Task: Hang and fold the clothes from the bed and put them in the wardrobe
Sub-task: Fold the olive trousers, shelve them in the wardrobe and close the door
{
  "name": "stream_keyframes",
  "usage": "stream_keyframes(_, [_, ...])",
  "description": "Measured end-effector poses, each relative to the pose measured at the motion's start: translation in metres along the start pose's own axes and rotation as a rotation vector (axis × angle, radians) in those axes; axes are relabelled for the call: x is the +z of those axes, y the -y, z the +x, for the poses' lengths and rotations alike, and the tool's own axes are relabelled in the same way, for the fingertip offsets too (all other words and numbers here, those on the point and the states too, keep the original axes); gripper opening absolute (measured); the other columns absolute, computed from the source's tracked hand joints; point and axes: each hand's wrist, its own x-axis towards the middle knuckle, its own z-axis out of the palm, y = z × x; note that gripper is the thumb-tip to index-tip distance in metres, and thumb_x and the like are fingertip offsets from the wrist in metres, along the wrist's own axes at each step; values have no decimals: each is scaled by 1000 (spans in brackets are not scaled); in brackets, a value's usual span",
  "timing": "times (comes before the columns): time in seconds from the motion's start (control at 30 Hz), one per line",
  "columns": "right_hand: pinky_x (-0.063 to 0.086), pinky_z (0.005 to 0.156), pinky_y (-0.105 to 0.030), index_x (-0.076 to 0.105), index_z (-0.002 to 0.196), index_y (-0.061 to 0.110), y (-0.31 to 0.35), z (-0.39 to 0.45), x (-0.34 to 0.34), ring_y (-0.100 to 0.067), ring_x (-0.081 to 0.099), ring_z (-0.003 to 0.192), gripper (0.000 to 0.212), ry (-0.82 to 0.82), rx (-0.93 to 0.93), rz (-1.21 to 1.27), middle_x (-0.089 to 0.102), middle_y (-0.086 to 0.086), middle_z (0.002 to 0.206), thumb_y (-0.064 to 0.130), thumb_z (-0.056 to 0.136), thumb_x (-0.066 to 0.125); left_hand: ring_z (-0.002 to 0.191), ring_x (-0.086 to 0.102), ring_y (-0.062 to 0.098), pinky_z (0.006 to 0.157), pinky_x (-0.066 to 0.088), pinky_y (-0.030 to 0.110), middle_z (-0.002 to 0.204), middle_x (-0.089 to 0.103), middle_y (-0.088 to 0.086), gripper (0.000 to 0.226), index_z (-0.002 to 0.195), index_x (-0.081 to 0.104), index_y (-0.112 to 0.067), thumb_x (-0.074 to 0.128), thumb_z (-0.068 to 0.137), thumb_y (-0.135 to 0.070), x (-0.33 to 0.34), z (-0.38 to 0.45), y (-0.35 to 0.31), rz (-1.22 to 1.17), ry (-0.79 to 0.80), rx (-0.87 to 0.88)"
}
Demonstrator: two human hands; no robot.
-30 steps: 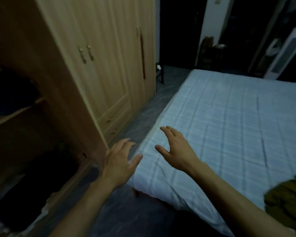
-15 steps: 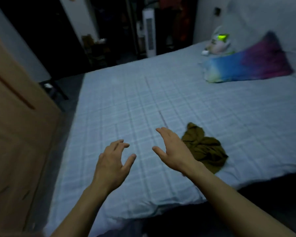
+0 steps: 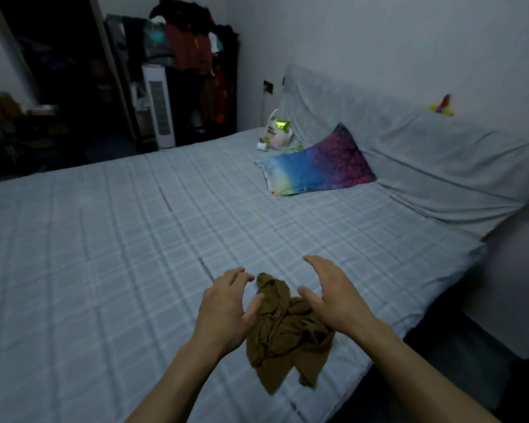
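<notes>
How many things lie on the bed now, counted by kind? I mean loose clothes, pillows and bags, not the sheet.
Loose clothes: 1, the crumpled brown garment between the left hand and right hand, neither gripping it.
Pillows: 1, the blue and purple pillow.
Bags: 1, the plastic bag near the headboard.
Total: 3.

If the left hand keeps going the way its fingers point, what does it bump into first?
Probably the brown garment: the left hand hovers open beside it, fingertips aimed at its top edge, though depth is unclear.
</notes>
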Motion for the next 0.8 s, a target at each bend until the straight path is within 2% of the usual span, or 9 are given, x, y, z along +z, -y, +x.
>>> stream_keyframes(0.2, [26, 117, -33, 28, 151, 26, 0, 32, 2, -12, 28, 143, 66, -27, 23, -52, 32, 5, 156, 48, 95, 54, 131, 46, 15, 104, 40, 37, 145, 46, -8, 47, 131, 54, -28, 46, 95, -56, 6, 43, 19, -61, 0, 29])
stream_keyframes(0.4, [19, 113, -19, 28, 151, 24, -2, 60, 6, -9, 28, 141, 65, -28, 28, -39, 31, 6, 155, 46, 95, 54, 137, 36, 9, 108, 34, 31, 151, 37, -14, 46, 137, 46, -35, 44, 97, -58, 6, 59, 36, -17, 19, 51])
stream_keyframes(0.5, [21, 112, -19, 30, 150, 23, -4, 76, 4, -9, 30, 140, 64, -25, -3, -10, 33, 5, 154, 45, 95, 54, 136, 38, 9, 106, 35, 31, 151, 38, -13, 46, 137, 47, -35, 44, 97, -58, 10, 68, 39, -13, 8, 37])
stream_keyframes(0.63, [22, 111, -18, 30, 151, 22, -21, 96, 7, -10, 32, 139, 64, -1, -42, 30, 34, 4, 153, 41, 95, 56, 134, 41, 11, 105, 34, 30, 149, 41, -10, 64, 137, 50, -31, 29, 90, -68, 25, 68, 33, -2, 38, -22])
stream_keyframes(0.7, [20, 109, -16, 28, 151, 22, -35, 109, 9, -10, 32, 139, 64, 42, -66, 54, 33, 5, 153, 41, 96, 55, 133, 41, 11, 105, 34, 30, 149, 41, -11, 55, 138, 49, -30, 35, 95, -63, 34, 67, 30, 13, 34, -65])
stream_keyframes(0.8, [22, 113, -21, 27, 152, 22, -66, 135, 15, -11, 30, 141, 65, 113, -95, 107, 31, 4, 155, 41, 97, 54, 129, 44, 11, 101, 35, 28, 144, 45, -12, 49, 136, 51, -29, 42, 96, -56, 50, 72, 26, 40, 13, -152])
